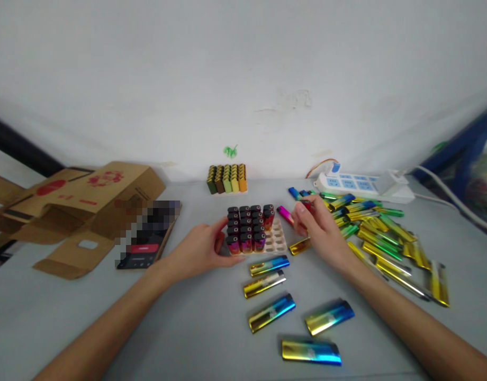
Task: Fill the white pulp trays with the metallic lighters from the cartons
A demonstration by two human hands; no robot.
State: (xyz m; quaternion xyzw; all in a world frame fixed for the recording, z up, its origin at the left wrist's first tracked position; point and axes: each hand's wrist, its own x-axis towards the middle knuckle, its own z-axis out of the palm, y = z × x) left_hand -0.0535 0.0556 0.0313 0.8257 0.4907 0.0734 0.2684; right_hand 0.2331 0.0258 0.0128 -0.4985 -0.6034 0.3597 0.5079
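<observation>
A pale tray point(281, 243) with holes holds several upright lighters point(245, 242) with black tops and pink-purple bodies; its right-hand holes are bare. My left hand point(204, 245) grips the tray's left side, thumb at the near corner and fingers behind. To the right of the tray, my right hand point(315, 225) is closed on a lighter point(306, 203), mostly hidden by the fingers. A pink lighter point(285, 216) lies just left of that hand, and a golden one point(299, 246) lies below it.
Loose shiny lighters point(382, 235) pile up at the right, before a white power strip point(346, 184). Several blue-gold lighters point(271, 313) lie in front. A second lighter block point(226, 180) stands near the wall. Leftward are a phone point(148, 241) and cardboard boxes point(120, 182).
</observation>
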